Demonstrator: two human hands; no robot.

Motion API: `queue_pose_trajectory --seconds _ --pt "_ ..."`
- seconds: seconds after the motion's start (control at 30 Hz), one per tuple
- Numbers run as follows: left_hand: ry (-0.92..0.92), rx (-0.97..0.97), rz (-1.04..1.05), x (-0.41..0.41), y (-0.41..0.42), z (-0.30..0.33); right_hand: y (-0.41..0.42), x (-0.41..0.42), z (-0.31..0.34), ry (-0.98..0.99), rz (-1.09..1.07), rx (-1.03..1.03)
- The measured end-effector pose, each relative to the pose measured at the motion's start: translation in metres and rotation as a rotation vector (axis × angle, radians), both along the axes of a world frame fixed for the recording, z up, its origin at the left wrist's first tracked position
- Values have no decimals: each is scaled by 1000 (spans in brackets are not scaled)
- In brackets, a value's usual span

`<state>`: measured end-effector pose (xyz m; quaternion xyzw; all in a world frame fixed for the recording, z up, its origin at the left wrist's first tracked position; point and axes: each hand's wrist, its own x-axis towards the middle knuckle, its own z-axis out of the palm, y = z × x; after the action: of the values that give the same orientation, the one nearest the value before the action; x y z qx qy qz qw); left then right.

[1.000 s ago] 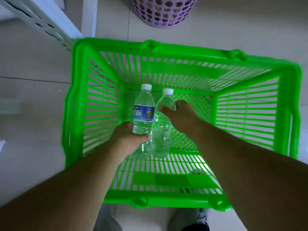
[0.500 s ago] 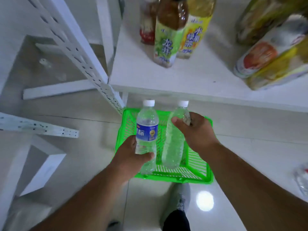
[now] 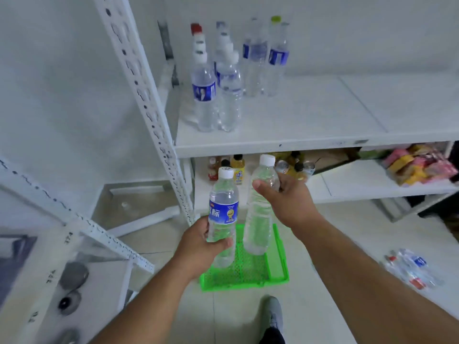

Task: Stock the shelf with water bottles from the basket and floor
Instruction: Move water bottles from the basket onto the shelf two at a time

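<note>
My left hand (image 3: 198, 247) grips a water bottle with a blue label (image 3: 223, 207) around its lower half, upright. My right hand (image 3: 285, 202) holds a clear unlabelled water bottle (image 3: 258, 219) near its shoulder, also upright. Both bottles hang in the air above the green basket (image 3: 278, 256) on the floor, below the front edge of the white shelf (image 3: 310, 120). Several water bottles (image 3: 218, 90) stand in rows at the shelf's left end. More bottles (image 3: 409, 269) lie on the floor at the right.
A perforated white upright (image 3: 149, 108) rises just left of the shelf. The lower shelf (image 3: 372, 182) carries drink bottles, cans and snack packs. A second rack (image 3: 74, 244) stands at the left. My shoe (image 3: 273, 316) is behind the basket.
Both hands have lifted the two bottles out of the basket and up toward the shelf. My view has risen, so the shelf with standing bottles now shows.
</note>
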<state>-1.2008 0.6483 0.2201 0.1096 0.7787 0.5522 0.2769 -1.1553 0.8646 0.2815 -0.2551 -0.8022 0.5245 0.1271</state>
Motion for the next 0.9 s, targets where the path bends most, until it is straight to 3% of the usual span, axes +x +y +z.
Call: queue_pose_trajectory --seconds 0.3,0.9 --pt "124 50 -46 49 -4 110 -13 66 123 178 -37 99" --pt "206 125 119 99 158 169 145 94 186 256 83 104"
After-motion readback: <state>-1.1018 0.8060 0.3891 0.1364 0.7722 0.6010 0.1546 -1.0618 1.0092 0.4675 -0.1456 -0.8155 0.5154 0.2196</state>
